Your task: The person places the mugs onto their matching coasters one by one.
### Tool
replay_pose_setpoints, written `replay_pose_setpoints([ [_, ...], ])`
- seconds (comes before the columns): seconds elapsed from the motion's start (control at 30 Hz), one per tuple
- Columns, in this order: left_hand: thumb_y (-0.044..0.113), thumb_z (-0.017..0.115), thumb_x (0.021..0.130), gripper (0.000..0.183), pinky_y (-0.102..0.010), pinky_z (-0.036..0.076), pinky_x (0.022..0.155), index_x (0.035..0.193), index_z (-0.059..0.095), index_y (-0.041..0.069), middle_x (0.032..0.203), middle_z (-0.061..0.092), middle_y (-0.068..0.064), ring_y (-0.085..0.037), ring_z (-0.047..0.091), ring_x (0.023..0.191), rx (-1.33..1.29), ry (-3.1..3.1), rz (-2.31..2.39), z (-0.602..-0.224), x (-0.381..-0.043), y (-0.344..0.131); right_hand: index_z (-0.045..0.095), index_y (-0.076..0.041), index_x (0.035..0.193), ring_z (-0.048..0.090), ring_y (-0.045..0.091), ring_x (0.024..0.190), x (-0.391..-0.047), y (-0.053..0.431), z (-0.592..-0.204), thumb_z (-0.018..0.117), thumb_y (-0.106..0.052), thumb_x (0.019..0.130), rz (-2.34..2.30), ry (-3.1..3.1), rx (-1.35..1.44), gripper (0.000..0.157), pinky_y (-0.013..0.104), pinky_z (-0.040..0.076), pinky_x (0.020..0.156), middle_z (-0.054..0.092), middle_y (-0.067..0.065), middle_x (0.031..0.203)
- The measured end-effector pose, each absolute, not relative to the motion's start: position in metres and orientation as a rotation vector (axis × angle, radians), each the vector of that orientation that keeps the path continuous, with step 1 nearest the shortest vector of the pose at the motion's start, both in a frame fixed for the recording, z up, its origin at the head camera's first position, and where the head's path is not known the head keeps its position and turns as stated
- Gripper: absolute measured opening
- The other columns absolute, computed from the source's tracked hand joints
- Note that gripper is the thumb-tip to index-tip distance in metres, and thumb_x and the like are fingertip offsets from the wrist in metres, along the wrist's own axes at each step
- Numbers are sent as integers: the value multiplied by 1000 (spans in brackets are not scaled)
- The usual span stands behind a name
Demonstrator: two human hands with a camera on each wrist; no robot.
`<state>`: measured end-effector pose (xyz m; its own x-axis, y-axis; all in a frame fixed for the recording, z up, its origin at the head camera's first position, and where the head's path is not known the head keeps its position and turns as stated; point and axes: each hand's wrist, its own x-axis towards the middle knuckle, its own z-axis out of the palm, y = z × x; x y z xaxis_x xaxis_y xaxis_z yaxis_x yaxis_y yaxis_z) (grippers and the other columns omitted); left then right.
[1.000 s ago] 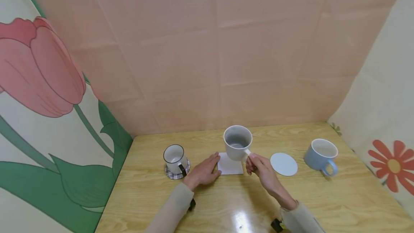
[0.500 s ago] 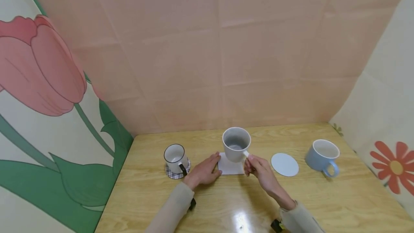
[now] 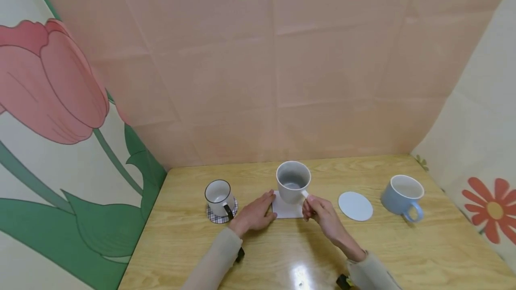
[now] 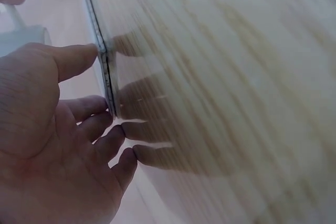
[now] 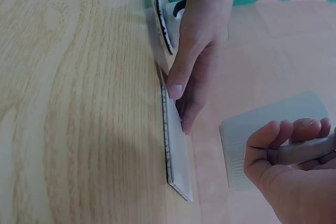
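Note:
My right hand [image 3: 322, 216] grips the handle of a white mug [image 3: 292, 189], tilted slightly and held above a white square coaster [image 3: 285, 212]. In the right wrist view a gap shows between the mug's ribbed base [image 5: 231, 156] and the coaster. My left hand [image 3: 253, 213] rests on the table at the coaster's left edge, thumb and fingers spread along it. The left wrist view shows the thumb and index fingertip touching the coaster's edge [image 4: 97, 22]. The other fingertips meet the tabletop.
At left, a white mug with black rim and handle [image 3: 217, 194] stands on a checked round coaster [image 3: 212, 218]. Right of the hands lies a pale blue round coaster [image 3: 355, 206]. Farther right stands a blue mug [image 3: 397, 202]. A pink cloth backdrop [image 3: 278, 79] rises behind the wooden table [image 3: 177, 236].
My right hand has lowered the white mug slightly and drawn it a little to the left over the square coaster. My left hand stays in place at the coaster's edge.

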<state>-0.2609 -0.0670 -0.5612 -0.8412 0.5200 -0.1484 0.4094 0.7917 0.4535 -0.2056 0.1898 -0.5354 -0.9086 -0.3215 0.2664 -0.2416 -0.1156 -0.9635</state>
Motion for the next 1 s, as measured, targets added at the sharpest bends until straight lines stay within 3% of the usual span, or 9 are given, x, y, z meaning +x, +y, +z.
replay_pose_setpoints([
  [0.43, 36, 58, 109, 70, -49, 33, 130, 168, 31, 8, 178, 24, -12, -32, 31, 162, 810, 2770, 560, -561, -261, -69, 47, 24, 93, 58, 11, 78, -206, 186, -542, 30, -17, 119, -2166, 1998, -654, 51, 28, 61, 73, 52, 5, 82],
  [1.0, 36, 59, 109, 69, -46, 32, 131, 168, 33, 11, 178, 24, -9, -28, 30, 163, 790, 2759, 562, -556, -257, -68, 44, 26, 97, 61, 13, 83, -207, 184, -555, 31, -19, 119, -2159, 1960, -597, 52, 35, 64, 79, 53, 5, 85],
])
